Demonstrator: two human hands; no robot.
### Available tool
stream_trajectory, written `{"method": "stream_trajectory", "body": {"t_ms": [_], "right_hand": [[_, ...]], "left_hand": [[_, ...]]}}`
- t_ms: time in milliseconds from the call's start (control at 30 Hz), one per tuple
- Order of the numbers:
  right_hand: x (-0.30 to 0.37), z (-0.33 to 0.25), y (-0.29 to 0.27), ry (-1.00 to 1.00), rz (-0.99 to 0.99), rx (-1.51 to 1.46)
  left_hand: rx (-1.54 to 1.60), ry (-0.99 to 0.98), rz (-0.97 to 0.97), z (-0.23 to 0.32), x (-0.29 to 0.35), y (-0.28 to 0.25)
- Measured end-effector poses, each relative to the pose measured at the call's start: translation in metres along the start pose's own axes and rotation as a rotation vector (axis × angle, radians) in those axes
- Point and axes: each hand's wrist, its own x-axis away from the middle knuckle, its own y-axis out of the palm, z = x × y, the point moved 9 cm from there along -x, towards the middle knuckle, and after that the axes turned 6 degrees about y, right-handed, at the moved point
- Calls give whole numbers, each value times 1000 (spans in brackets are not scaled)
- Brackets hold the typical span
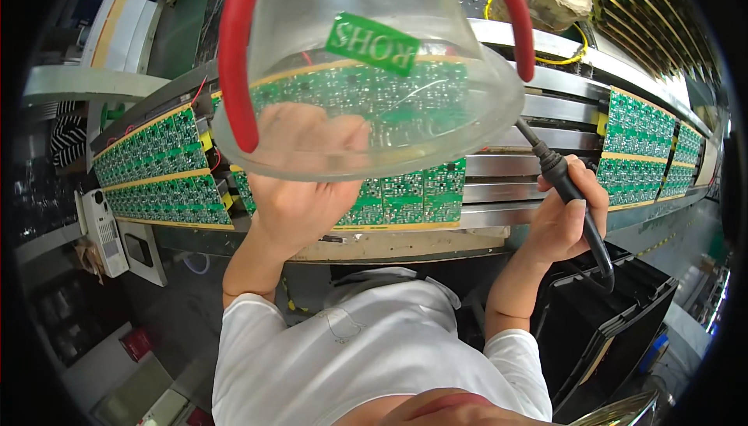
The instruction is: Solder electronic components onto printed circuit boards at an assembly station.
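Right hand grip: the right hand [562, 220] is closed tight around the black handle of the soldering iron [562, 184], at about 3 o'clock.
Soldering iron axis: long axis runs from 5 o'clock up to 11 o'clock; its front end points up-left and goes behind the clear dome [366, 68], so the tip is hidden.
Left hand grip: the left hand [300, 184] is near the green circuit board panel [405, 192]; fingers are blurred behind the dome, I cannot tell what they hold.
Panel place: centre, lying on the metal conveyor rails [499, 192].
Neighbours: more green panels at 9 o'clock [156, 173] and 3 o'clock [639, 149].
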Motion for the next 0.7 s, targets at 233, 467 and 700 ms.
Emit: {"method": "stream_trajectory", "body": {"t_ms": [233,467,700], "right_hand": [[3,-9,6,-78,-5,123],[4,0,2,-92,-24,71],[0,6,8,-53,-4,49]], "left_hand": [[28,-65,-78,-13,13,0],[67,-67,-10,-14,16,-1],[78,-129,-54,-19,19,1]]}}
